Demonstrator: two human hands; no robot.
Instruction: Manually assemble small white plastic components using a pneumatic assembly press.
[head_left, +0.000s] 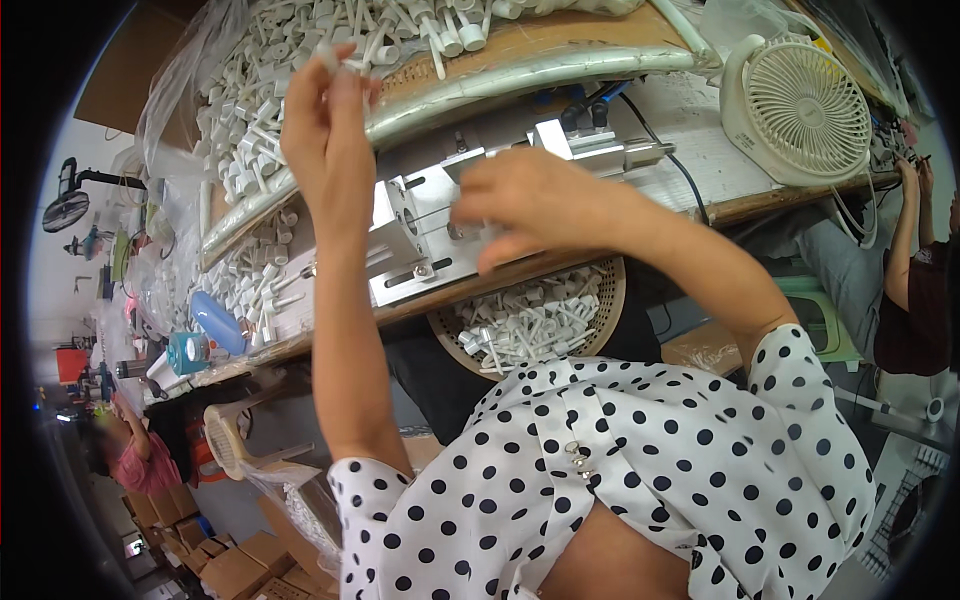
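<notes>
My left hand (332, 130) is raised over a heap of white plastic parts (250, 110), each with a round cap and a thin stem. Its fingers are pinched, and a small white piece (328, 58), apparently one of these parts, shows at the fingertips. Below, my right hand (545, 200) reaches across a silver metal fixture (400, 225), near its thin rod and blocks. Motion smears the right fingers, so what they hold, if anything, is hidden. A pneumatic cylinder (590, 150) with black fittings lies along the fixture's right end.
Under the table edge, a round basket (610, 325) holds many similar parts. A white fan (800, 110) stands to the right. A padded rim (540, 72) borders the heap. A blue bottle-like object (217, 322) lies at left. Other people work at both sides.
</notes>
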